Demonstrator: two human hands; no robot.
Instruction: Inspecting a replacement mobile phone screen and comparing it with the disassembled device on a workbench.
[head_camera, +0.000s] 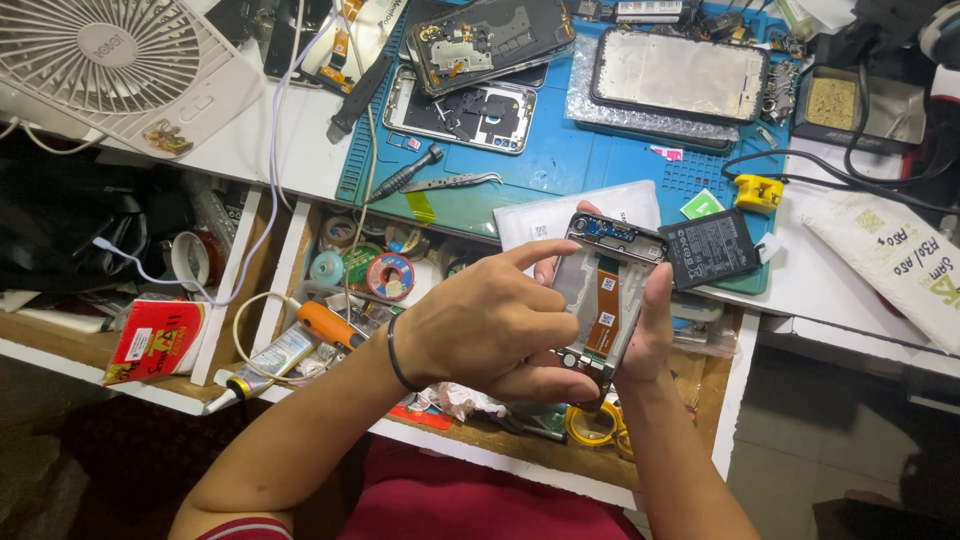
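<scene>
An opened phone frame (603, 298) with orange flex cables and a small circuit board at its top is held above an open drawer. My left hand (490, 325) wraps its left side, index finger stretched toward the top edge. My right hand (652, 325) cradles it from behind and from the right. A black phone battery (709, 248) lies on the mat's edge just right of the frame.
A blue work mat (560, 150) carries two more opened phones (470, 110), a screen panel (680, 75), tweezers (450, 183) and a screwdriver (402, 175). A white fan (110, 60) stands far left. The drawer (350, 270) holds tape rolls and a glue tube.
</scene>
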